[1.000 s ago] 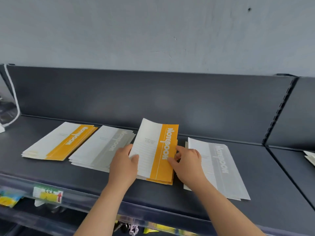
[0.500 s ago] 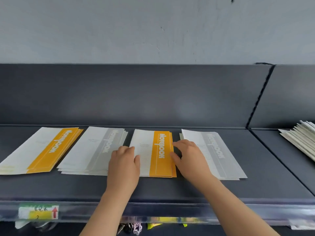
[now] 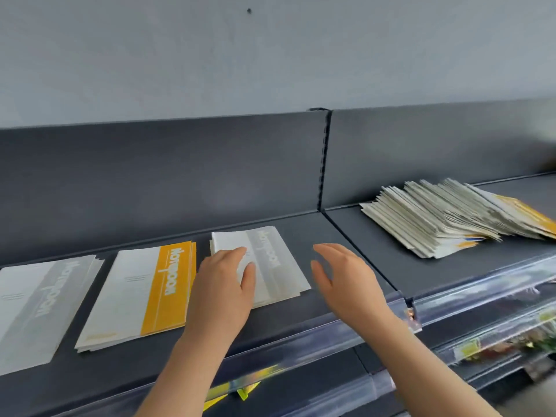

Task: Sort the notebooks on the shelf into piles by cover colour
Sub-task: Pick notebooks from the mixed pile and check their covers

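Grey-banded covers lie under the left hand (image 3: pixel 222 287): its fingers rest flat and relaxed on the near-left part of the grey-banded pile (image 3: pixel 276 266), thumb spread to the side, pinching nothing. Just left of that pile sits the orange-banded pile (image 3: pixel 141 293), and beyond it, at the frame edge, a second grey-banded pile (image 3: pixel 36 302), all three flat on the dark shelf (image 3: pixel 304 228). What I care about is the right hand (image 3: pixel 349 278). It is empty, fingers straight and slightly parted, over bare shelf just right of the grey-banded pile; I cannot tell whether it touches the surface. The notebooks not yet sorted are in the unsorted heap (image 3: pixel 445 218). From those fingers it lies to the right and farther back, in the next bay, past the slotted upright (image 3: pixel 324 164) that parts the two bays. The right hand is plainly the nearer one; the left would have to cross over it. The heap is thick and fanned, its edges stepped toward the left front, and its long axis slants across the bay rather than square to the front edge; an orange band shows on the top cover at its far right end. I judge that the next reach belongs to the right hand, going rightward and back, wrist turned to meet that slant so the fingers lift only the top notebook and do not drag several off the fan.
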A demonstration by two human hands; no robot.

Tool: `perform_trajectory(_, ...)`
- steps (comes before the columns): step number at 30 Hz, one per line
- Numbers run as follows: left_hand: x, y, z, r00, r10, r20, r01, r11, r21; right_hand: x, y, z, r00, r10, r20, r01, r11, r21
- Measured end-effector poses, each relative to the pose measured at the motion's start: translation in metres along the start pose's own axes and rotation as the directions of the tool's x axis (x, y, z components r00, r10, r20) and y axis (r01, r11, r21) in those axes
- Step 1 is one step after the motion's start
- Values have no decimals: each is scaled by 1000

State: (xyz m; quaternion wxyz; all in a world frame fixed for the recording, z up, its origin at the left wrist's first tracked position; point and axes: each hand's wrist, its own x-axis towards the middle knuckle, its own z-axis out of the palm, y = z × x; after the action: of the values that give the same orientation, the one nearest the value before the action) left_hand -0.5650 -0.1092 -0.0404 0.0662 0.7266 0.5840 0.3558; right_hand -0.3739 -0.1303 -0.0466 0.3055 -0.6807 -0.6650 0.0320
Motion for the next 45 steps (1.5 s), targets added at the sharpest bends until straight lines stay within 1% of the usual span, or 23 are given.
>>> perform_trajectory(6,7,88,60,998,63,25,-61,996,-63,-7,93,-62,995,77,-64,-78,997,-13)
perform_trajectory(11,8,169,117,994,104,46,-95,982,-164,-11,176,-114,987,129,-94,-133,991,-30)
perform_trajectory(15,11,225,156,991,115,69,-94,964,-248,-13,239,-147,981,158,-110,-162,987,-24)
perform_trajectory(21,25,276,201,983,158,97,-125,950,-287,-5,310,-176,961,250,-119,-252,968,-4)
perform_trajectory(28,68,322,247,965,225,137,-178,941,-289,29,376,-191,921,358,-156,-361,932,9)
perform_trajectory(32,91,344,273,949,272,163,-218,933,-286,47,407,-199,892,440,-100,-444,896,-16)
perform_trajectory(34,103,358,288,939,294,179,-235,928,-291,56,424,-206,875,475,-96,-481,876,-50)
perform_trajectory(38,118,385,315,924,308,229,-243,931,-272,69,455,-216,846,527,-76,-532,844,-64)
perform_trajectory(42,126,401,338,924,289,251,-223,939,-261,83,489,-216,850,526,-15,-526,848,-60)
perform_trajectory(45,129,412,350,937,250,245,-195,954,-228,88,507,-215,887,457,69,-452,888,-83)
